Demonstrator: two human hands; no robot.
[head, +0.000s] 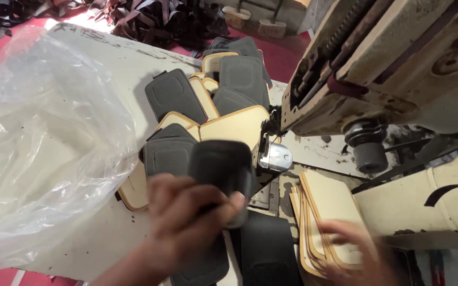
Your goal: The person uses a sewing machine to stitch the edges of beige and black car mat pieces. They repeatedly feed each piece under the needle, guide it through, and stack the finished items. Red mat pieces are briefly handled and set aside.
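Head view, items on the desk (pixel 107 58): left hand (pixel 178 228), fingers clamped on a dark padded piece (pixel 221 169), held just above the desk in front of the sewing machine (pixel 388 69). Right hand (pixel 353 251), blurred, fingers spread flat on a stack of tan pieces (pixel 329 204) beneath the machine. Heap of dark and tan pieces (pixel 213 100) behind. Clear plastic bag (pixel 38 143) at left.

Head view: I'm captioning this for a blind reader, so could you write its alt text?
A person's left hand holds a dark padded piece at an industrial sewing machine, while the right hand rests, blurred, on a stack of tan pieces. More dark and tan pieces are heaped behind, beside a clear plastic bag.
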